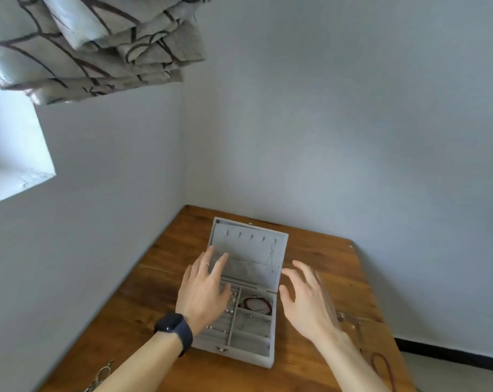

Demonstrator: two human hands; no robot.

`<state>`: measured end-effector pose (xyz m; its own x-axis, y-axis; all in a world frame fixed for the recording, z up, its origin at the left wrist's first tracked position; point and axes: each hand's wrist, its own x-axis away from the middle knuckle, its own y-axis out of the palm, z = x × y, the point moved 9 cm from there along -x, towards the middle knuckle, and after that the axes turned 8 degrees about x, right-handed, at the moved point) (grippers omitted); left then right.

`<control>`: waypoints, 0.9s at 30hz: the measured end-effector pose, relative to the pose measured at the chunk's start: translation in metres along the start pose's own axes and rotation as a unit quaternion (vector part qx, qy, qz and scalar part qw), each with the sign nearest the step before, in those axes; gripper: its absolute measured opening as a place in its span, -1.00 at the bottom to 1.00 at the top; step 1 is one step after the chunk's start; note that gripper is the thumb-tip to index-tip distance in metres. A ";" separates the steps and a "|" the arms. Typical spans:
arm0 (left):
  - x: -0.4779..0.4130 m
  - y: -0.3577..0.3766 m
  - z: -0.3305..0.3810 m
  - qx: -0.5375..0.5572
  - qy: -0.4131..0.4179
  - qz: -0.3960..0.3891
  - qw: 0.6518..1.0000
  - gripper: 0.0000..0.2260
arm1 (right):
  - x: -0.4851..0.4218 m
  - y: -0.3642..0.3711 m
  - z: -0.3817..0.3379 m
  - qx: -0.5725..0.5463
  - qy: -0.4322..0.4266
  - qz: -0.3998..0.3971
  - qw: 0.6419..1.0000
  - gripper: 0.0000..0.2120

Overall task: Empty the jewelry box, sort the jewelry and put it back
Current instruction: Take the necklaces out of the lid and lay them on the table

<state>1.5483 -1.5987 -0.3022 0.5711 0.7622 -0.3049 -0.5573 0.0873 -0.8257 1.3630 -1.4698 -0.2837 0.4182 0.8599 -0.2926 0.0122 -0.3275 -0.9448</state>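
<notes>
A grey velvet jewelry box [263, 360] lies open on the wooden table, its lid [248, 251] tilted back with small hooks and a pocket inside. A dark red bracelet [256, 304] fills the upper right compartment; small earrings and thin silver pieces lie in the other compartments. My left hand [204, 287], with a ring and a black watch, hovers over the box's left side, fingers straight, fingertips at the lid. My right hand [307, 298] is spread open just right of the box and holds nothing.
The wooden table [319, 250] stands in a corner against two walls. A red cord [382, 366] and thin chains [350, 318] lie on the table at right. A metal chain [102, 373] lies at the lower left edge. A curtain hangs above left.
</notes>
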 end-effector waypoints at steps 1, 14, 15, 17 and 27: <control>-0.007 -0.001 -0.008 0.018 -0.012 0.012 1.000 -0.38 | -0.010 0.003 0.002 0.003 -0.001 0.002 1.000 -0.64; -0.071 0.020 -0.067 0.314 -0.134 0.006 0.940 -0.30 | -0.105 0.019 -0.022 0.129 -0.153 0.006 0.980 -0.74; -0.071 0.022 -0.069 0.312 -0.131 0.002 0.941 -0.30 | -0.108 0.020 -0.024 0.142 -0.158 0.003 0.977 -0.74; -0.070 0.023 -0.072 0.316 -0.132 0.003 0.939 -0.28 | -0.111 0.023 -0.028 0.173 -0.163 -0.003 0.971 -0.75; -0.068 0.018 -0.071 0.309 -0.116 0.003 0.944 -0.25 | -0.121 0.020 -0.034 0.242 -0.178 -0.017 0.954 -0.91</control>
<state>1.5420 -1.6947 -0.3296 0.4593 0.8777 -0.1371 -0.8465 0.3856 -0.3670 1.3438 -1.5943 -0.2623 0.0886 0.9737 -0.2099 -0.4357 -0.1516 -0.8872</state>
